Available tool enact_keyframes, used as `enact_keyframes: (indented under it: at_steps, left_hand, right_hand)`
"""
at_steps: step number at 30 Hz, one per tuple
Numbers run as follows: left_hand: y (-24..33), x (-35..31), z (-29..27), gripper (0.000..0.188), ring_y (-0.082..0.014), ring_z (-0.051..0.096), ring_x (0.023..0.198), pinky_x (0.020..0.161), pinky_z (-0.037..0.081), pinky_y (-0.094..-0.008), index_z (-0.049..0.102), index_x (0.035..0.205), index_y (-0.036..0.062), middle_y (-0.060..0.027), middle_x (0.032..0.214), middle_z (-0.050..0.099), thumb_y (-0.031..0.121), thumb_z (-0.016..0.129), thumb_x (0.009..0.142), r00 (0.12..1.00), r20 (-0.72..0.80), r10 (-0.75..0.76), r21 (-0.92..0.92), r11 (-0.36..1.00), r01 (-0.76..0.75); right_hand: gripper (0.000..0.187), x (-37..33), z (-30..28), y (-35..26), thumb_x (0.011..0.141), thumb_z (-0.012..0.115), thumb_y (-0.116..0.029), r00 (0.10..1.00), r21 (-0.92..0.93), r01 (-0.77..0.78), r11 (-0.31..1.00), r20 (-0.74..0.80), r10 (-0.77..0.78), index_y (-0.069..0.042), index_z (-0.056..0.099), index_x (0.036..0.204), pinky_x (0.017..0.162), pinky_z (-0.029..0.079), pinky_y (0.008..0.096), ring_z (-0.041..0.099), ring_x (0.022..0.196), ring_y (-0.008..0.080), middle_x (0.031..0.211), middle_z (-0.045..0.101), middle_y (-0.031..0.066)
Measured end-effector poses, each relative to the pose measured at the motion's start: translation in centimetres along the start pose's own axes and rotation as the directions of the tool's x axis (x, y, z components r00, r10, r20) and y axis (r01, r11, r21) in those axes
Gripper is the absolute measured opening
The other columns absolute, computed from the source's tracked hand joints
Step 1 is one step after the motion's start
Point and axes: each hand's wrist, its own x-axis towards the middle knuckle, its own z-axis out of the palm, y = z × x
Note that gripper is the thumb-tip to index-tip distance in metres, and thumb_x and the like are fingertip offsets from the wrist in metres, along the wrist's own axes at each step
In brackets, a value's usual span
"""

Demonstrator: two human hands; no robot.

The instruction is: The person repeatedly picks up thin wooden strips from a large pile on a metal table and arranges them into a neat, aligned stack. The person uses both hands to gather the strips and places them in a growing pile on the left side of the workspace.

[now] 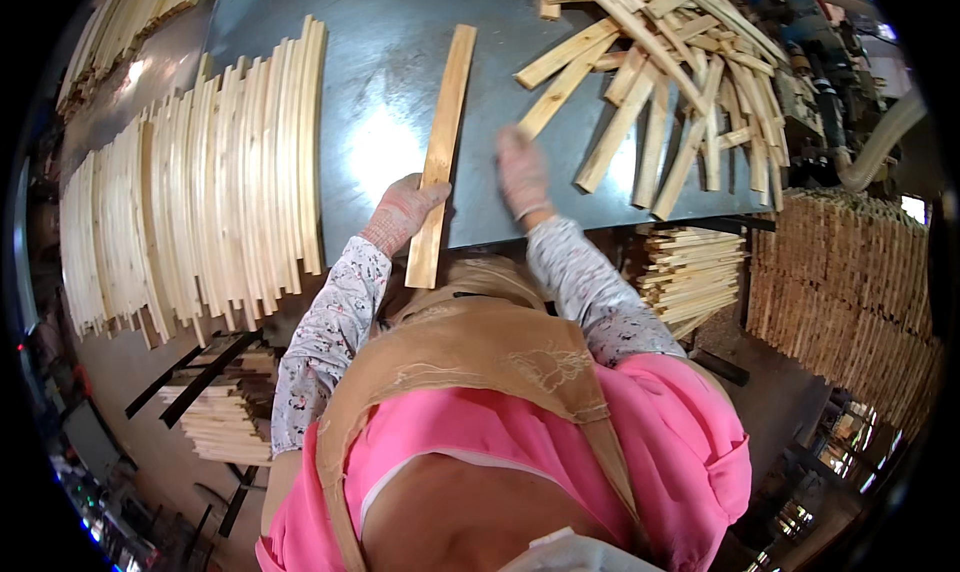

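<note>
Left hand point(403, 212) grips a wooden slat point(442, 152); loose slats point(665, 82) crowd the right hand point(522, 172).

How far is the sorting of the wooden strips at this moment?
Done: a long row of strips lies side by side on the left of the table. In hand: the left hand holds one strip; the right hand, blurred, reaches toward the pile. Left: a big loose pile at the right.

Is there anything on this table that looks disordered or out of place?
Yes. The wooden strips at the upper right lie in a loose, crisscrossed heap, while the strips on the left are laid in tidy rows. The left hand holds one strip; the right hand is blurred near the heap.
</note>
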Motion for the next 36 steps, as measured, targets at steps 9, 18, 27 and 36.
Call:
enact_keyframes:
  at_steps: [9,18,27,36]
  left_hand:
    - [-6.9,1.8,-5.2,0.043,-0.0178,0.072,0.090,0.086,0.062,-0.0347,0.060,0.136,-0.0035,-0.0098,0.106,0.074,0.032,0.062,0.112,0.992,-0.120,0.034,-0.742,0.660,-0.113]
    - [-6.7,-0.7,-9.7,0.063,-0.0413,0.051,0.147,0.123,0.039,-0.0439,0.062,0.145,-0.0057,-0.0242,0.157,0.055,0.041,0.060,0.103,0.758,-0.650,0.051,0.350,0.906,0.239]
    - [-8.5,-1.2,-9.9,0.099,-0.0380,0.019,0.166,0.136,0.012,-0.0506,0.023,0.174,0.0090,-0.0207,0.179,0.019,0.050,0.069,0.096,0.861,-0.493,0.122,0.756,0.550,0.355]
    - [-5.2,1.3,-6.6,0.076,-0.0425,0.039,0.156,0.130,0.030,-0.0498,0.049,0.158,0.0023,-0.0259,0.169,0.039,0.036,0.075,0.095,0.781,-0.500,0.373,0.783,0.580,0.225]
  right_hand:
    - [0.068,11.1,-1.2,2.6,0.086,0.082,-0.035,0.848,0.143,-0.488,0.861,-0.156,0.506,0.007,0.056,0.134,0.100,0.056,0.0489,0.071,0.111,0.0450,0.117,0.072,0.0299]
    - [0.069,-7.0,7.9,-12.7,0.101,0.071,-0.032,0.785,0.273,-0.240,0.932,0.620,0.020,0.009,0.044,0.149,0.090,0.063,0.0482,0.076,0.101,0.0407,0.118,0.075,0.0270]
    - [0.059,-6.7,9.8,-19.2,0.098,0.062,-0.041,0.398,0.252,0.090,0.964,0.878,-0.267,0.003,0.067,0.137,0.107,0.053,0.0510,0.069,0.122,0.0445,0.138,0.067,0.0289]
    - [0.077,5.2,-11.3,11.2,0.091,0.079,-0.048,0.679,-0.020,-0.657,0.754,-0.449,0.580,0.009,0.059,0.139,0.105,0.054,0.0508,0.070,0.118,0.0438,0.126,0.072,0.0303]
